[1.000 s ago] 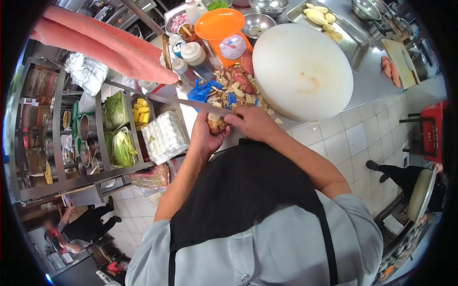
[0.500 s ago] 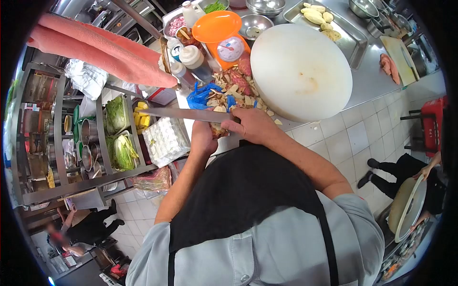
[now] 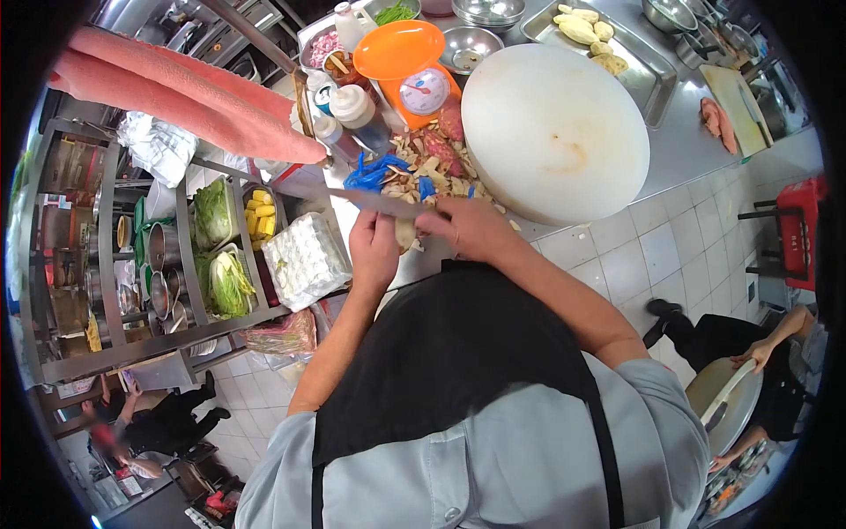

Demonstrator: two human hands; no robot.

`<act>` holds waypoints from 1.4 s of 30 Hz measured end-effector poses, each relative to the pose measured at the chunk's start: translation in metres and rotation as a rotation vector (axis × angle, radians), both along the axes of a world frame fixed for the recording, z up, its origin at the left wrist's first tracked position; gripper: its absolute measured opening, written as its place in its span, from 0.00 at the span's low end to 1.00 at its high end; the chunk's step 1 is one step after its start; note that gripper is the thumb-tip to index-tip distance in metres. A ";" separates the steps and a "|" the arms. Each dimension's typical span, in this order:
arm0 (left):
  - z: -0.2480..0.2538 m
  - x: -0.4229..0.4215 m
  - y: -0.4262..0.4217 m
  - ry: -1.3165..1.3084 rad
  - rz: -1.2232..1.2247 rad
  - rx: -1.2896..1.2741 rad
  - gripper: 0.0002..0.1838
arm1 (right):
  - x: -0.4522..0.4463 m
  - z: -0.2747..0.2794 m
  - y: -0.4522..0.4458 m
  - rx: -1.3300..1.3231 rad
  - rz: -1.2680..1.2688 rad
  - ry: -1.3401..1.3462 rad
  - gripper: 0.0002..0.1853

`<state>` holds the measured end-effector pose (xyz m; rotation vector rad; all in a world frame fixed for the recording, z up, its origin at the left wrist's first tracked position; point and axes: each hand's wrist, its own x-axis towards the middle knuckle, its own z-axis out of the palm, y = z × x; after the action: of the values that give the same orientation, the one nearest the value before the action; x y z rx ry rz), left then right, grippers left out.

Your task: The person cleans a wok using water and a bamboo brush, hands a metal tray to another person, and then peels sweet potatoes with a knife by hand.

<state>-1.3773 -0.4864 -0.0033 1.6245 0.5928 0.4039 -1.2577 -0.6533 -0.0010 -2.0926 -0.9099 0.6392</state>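
Observation:
My right hand [image 3: 467, 227] is closed round the handle end of a large knife [image 3: 388, 204]. The blade, blurred by motion, points left across the top of my left hand. My left hand [image 3: 374, 247] grips a root vegetable [image 3: 405, 234], pale where its skin is off and mostly hidden by my fingers. It sits between both hands, close under the blade. Just beyond lies a heap of peelings [image 3: 432, 181] with red-skinned sweet potatoes [image 3: 442, 152] and a crumpled blue plastic bag [image 3: 374, 173].
A thick round white chopping board [image 3: 560, 132] stands right of the peelings. Behind are an orange scale [image 3: 425, 90], squeeze bottles [image 3: 352, 108] and a metal tray [image 3: 656, 84] with peeled roots. Left is a vegetable shelf [image 3: 189, 256]. Nearby, a person carries a large round pan [image 3: 727, 401].
The knife blade has tilted, its tip rising. The held vegetable has turned, showing a paler side. At right, the person with the pan has moved closer.

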 end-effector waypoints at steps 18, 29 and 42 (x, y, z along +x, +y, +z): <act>-0.016 0.013 0.010 -0.080 0.094 -1.172 0.19 | -0.015 0.027 0.005 -0.021 0.174 -0.075 0.36; 0.010 0.013 0.001 0.014 0.202 -0.912 0.17 | 0.010 -0.018 0.012 0.005 -0.110 0.202 0.41; -0.012 0.003 0.000 -0.072 0.070 -0.596 0.16 | 0.002 -0.018 0.018 0.040 -0.136 0.783 0.41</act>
<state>-1.3742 -0.4861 -0.0157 1.0180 0.6426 0.2971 -1.2556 -0.6349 -0.0195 -1.6227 -0.3250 1.2263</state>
